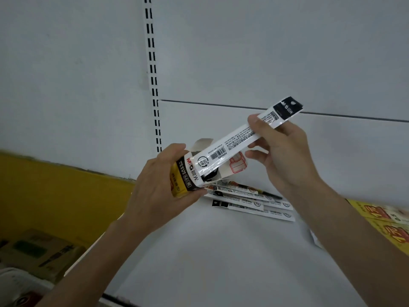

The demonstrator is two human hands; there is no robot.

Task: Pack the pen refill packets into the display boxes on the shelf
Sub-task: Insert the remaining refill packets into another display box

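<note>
Brown cardboard cartons (37, 251) sit low at the far left, below a yellow panel (55, 191). Next comes the left grip (159, 191), a bare hand, its thumb and fingers curled round a small display box (188, 176) printed in yellow, black and white. The box is held in the air above the white shelf (221, 262), with its open top tilted toward the right and its flaps standing open. Behind it a slotted white upright (152, 74) runs up the pale back wall. A long white pen refill packet (239, 136) slants from the box up to the right. Its barcoded lower end sits in the mouth of the box and its black header end points away. The right grip (285, 156), also a bare hand, pinches that packet near its upper end between thumb and fingers. Below the two hands a few loose packets (254, 202) lie flat on the shelf, overlapping one another, near the back wall. At the far right edge lie yellow boxes (385, 220) with red print, too blurred to read.
</note>
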